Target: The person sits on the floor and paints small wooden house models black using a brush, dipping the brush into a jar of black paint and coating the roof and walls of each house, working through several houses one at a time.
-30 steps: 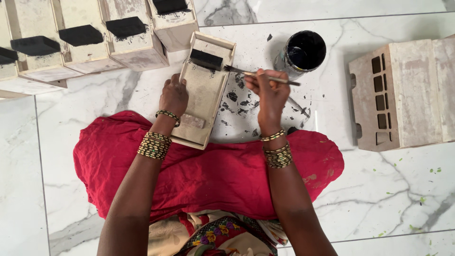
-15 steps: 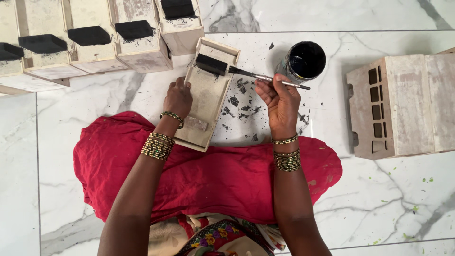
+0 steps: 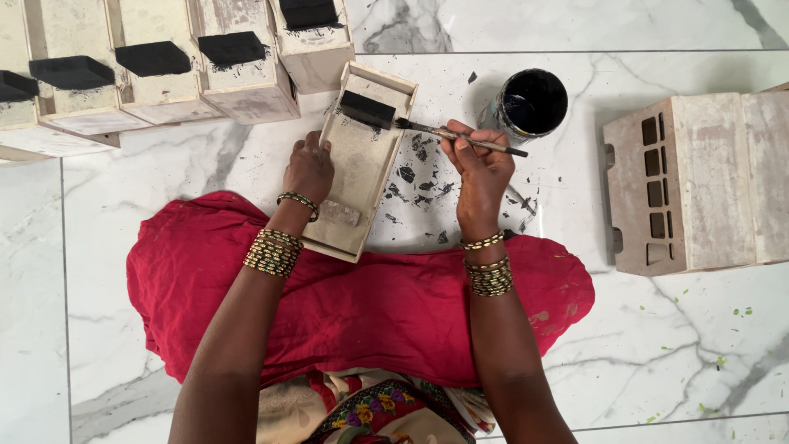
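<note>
On the marble floor (image 3: 164, 173), centre of the frame: one shallow pale wooden tray (image 3: 359, 160), long side running up and down, lower end resting against a red cloth (image 3: 362, 312) over the seated person's lap.

Left hand (image 3: 309, 168): lies at the tray's left edge, fingers curled over the rim, steadying it; grip closed on the tray.

Right hand (image 3: 481, 168): pinches a thin paintbrush (image 3: 456, 136), fingers closed around the handle, bristles touching the right end of a black block (image 3: 367, 109) near the tray's upper end.

Change noted: half a second ago the brush lay lower across the tray's right rim; the tip now sits at the block's edge, and the tray has tipped slightly. Judged: the black coat on that block is nearly full and the brush is working its last edge.

Just right of the tray: black paint spatter (image 3: 415, 168) on the floor. Upper right of it: a round pot of black paint (image 3: 532, 103), open, near the brush handle.

Upper left of the frame: row of like trays (image 3: 156, 74), each with a block already black.

Right of the frame: unpainted wooden box with slots (image 3: 699, 181), well apart.
</note>
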Motion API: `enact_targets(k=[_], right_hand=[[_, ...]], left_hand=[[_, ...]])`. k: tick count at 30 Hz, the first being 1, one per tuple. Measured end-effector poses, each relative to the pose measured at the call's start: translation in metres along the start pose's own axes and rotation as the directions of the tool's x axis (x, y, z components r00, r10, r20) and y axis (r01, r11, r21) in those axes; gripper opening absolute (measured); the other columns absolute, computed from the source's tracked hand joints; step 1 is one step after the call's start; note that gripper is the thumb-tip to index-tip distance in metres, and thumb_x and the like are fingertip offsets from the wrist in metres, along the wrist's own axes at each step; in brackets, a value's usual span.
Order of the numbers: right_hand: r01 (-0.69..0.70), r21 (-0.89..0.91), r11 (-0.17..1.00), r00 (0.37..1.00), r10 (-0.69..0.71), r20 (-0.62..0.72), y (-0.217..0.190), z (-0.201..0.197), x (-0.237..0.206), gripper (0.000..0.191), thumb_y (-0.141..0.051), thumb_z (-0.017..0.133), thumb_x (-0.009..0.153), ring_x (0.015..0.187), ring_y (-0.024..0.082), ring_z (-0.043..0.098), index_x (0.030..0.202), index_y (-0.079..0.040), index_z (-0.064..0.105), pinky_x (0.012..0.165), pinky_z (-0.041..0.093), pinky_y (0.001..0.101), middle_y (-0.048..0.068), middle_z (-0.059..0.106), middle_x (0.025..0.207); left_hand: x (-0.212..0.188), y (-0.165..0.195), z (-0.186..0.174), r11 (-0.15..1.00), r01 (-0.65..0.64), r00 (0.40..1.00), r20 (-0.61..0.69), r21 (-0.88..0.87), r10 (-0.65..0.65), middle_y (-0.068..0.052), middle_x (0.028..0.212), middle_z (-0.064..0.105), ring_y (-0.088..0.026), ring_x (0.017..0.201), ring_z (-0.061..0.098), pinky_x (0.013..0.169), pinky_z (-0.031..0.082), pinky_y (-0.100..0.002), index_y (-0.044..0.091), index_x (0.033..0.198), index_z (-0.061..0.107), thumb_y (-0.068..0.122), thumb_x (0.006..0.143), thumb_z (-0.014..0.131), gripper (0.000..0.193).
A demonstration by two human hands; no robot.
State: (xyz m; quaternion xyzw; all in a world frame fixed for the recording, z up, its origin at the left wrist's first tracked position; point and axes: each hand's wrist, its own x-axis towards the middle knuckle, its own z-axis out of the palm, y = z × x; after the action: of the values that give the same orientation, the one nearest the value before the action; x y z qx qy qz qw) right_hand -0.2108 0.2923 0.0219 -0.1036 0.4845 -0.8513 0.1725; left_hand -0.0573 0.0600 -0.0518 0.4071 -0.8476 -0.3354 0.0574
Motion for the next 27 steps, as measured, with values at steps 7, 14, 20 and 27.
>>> enact_targets(k=[7, 14, 20, 27], right_hand=[[0.146, -0.166, 0.975, 0.989, -0.141, 0.045, 0.022, 0.016, 0.0, 0.014, 0.01, 0.062, 0.098, 0.11, 0.028, 0.072, 0.106, 0.0, 0.056, 0.096, 0.066, 0.0361, 0.024, 0.071, 0.12], [0.129, -0.076, 0.989, 0.992, -0.129, 0.013, 0.017, 0.015, -0.006, 0.015, 0.009, 0.062, 0.098, 0.109, 0.027, 0.073, 0.104, -0.002, 0.054, 0.096, 0.066, 0.0367, 0.025, 0.07, 0.118], [0.122, -0.05, 0.991, 0.992, -0.122, -0.006, 0.026, 0.019, -0.002, 0.016, 0.01, 0.062, 0.098, 0.11, 0.025, 0.072, 0.105, -0.001, 0.053, 0.098, 0.065, 0.0359, 0.025, 0.069, 0.12], [0.078, -0.071, 0.994, 0.996, -0.081, -0.028, 0.022, 0.012, -0.011, 0.016, 0.01, 0.063, 0.098, 0.105, 0.025, 0.072, 0.105, -0.001, 0.053, 0.093, 0.065, 0.0368, 0.025, 0.069, 0.116]], left_hand=[[0.0, 0.002, -0.001, 1.0, 0.019, 1.0, 0.013, 0.012, -0.02, -0.027, 0.121, 0.06, -0.05, 0.101, 0.064, 0.086, 0.052, -0.057, 0.01, 0.135, 0.05, 0.033, 0.106, 0.045, 0.037], [0.0, 0.002, -0.001, 1.0, -0.003, 1.0, -0.018, 0.011, 0.003, -0.027, 0.121, 0.061, -0.051, 0.101, 0.063, 0.086, 0.052, -0.058, 0.011, 0.135, 0.052, 0.032, 0.105, 0.047, 0.037], [-0.001, 0.002, -0.001, 1.0, -0.004, 1.0, -0.017, 0.003, 0.004, -0.027, 0.122, 0.06, -0.052, 0.101, 0.063, 0.086, 0.051, -0.058, 0.009, 0.135, 0.052, 0.032, 0.105, 0.047, 0.038], [0.0, 0.003, -0.001, 1.0, -0.008, 1.0, -0.027, 0.005, 0.008, -0.027, 0.121, 0.061, -0.051, 0.102, 0.063, 0.086, 0.051, -0.058, 0.009, 0.135, 0.052, 0.031, 0.104, 0.048, 0.038]])
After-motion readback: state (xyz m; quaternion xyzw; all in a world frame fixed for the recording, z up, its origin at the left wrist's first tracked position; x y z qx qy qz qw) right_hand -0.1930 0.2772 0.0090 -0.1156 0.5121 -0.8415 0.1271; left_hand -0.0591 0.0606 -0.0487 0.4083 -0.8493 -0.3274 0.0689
